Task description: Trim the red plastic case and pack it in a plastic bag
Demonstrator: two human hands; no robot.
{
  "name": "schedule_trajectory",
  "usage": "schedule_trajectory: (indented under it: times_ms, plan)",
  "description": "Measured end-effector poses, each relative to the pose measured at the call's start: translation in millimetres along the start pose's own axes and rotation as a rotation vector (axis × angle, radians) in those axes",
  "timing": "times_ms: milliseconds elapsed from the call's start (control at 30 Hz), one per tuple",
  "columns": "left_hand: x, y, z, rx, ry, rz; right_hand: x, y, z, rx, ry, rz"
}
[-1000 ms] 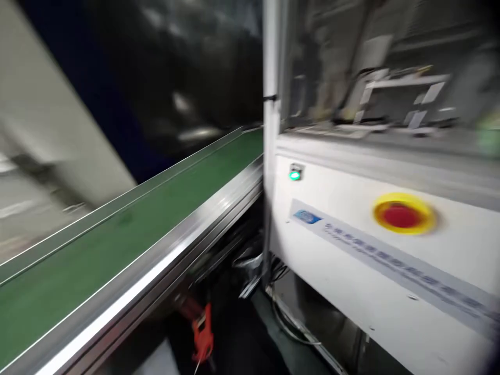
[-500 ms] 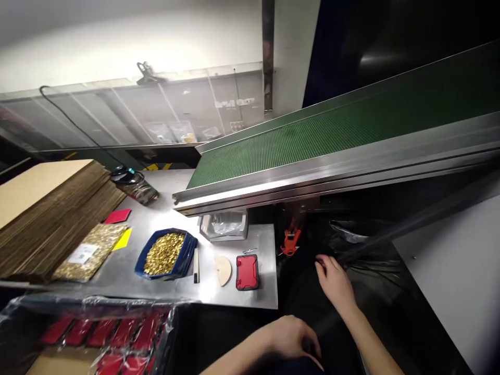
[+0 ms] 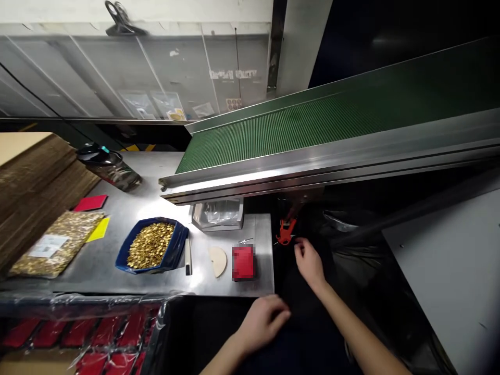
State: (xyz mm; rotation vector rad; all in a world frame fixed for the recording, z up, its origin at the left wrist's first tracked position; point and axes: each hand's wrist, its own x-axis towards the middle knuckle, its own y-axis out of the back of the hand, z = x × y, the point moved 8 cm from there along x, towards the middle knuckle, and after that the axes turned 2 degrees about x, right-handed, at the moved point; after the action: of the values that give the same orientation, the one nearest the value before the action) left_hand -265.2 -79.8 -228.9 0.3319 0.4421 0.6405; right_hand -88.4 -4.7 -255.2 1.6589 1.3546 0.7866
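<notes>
My left hand (image 3: 265, 319) hovers in front of the metal table's near edge, fingers loosely curled, thumb apart, with nothing seen in it. My right hand (image 3: 310, 264) is off the table's right side, thumb and forefinger slightly parted, no held thing visible. Just beyond its fingertips hangs an orange hand tool (image 3: 286, 232) with a metal tip; its exact kind is unclear. A red, dark-edged case (image 3: 244, 262) lies near the table's right edge, partly pixelated. To its left are a pale half-round piece (image 3: 217, 262) and a narrow bar (image 3: 188, 257).
A blue bin (image 3: 124, 256) holds small gold pieces. Behind it, a green conveyor (image 3: 265, 140) slopes up rightward over a clear tray (image 3: 216, 216). At left are a bottle (image 3: 113, 169), a bag of gold pieces (image 3: 58, 242), stacked cardboard (image 3: 39, 182) and a plastic-lined box (image 3: 162, 323) of red cases.
My right hand has moved left and up, close to the orange tool. My left hand has shifted left and up towards the table edge. The view has moved closer to the table.
</notes>
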Motion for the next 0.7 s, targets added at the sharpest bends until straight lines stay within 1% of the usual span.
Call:
schedule_trajectory:
  times_ms: [67,133,167,200,233,267,333,400,467,500,533,567,633,700]
  plan:
    - [-41.2,9.1,-15.4,-0.098,0.062,0.040,-12.5,2.6,-43.7,0.055,0.104,-0.039]
    - [-76.4,19.1,-38.3,-0.289,0.204,0.173,-23.7,-1.7,-98.4,0.098,0.290,-0.118]
    - [-89.7,23.0,-49.0,-0.355,0.274,0.237,-28.3,-6.9,-124.3,0.101,0.387,-0.172]
    - [-99.5,26.6,-58.4,-0.417,0.332,0.295,-30.9,-13.5,-144.8,0.088,0.449,-0.225]
    - [-105.8,30.3,-65.8,-0.468,0.372,0.346,-31.6,-21.1,-160.1,0.060,0.487,-0.274]
    - [-109.2,34.4,-71.8,-0.522,0.396,0.393,-30.3,-28.4,-169.4,0.023,0.497,-0.313]
    - [-110.8,43.9,-81.5,-0.631,0.413,0.493,-25.2,-38.6,-174.8,-0.033,0.476,-0.349]
    - [-111.9,53.2,-90.9,-0.731,0.434,0.615,-23.2,-39.7,-171.9,-0.003,0.466,-0.359]
    - [-114.0,57.2,-97.8,-0.890,0.459,0.725,-29.3,-34.2,-166.7,0.129,0.468,-0.402]
    - [-113.7,56.2,-98.0,-1.010,0.454,0.751,-36.1,-30.5,-164.3,0.223,0.467,-0.448]
    - [-111.5,53.7,-94.7,-1.149,0.432,0.743,-45.1,-27.0,-162.2,0.330,0.460,-0.512]
    - [-107.9,50.5,-87.6,-1.289,0.391,0.699,-55.8,-24.2,-160.4,0.442,0.442,-0.587]
    - [-99.8,45.4,-64.4,-1.517,0.282,0.541,-78.9,-21.0,-156.6,0.648,0.378,-0.730]
    - [-96.1,44.2,-39.8,-1.619,0.185,0.398,-98.2,-20.2,-151.4,0.774,0.309,-0.806]
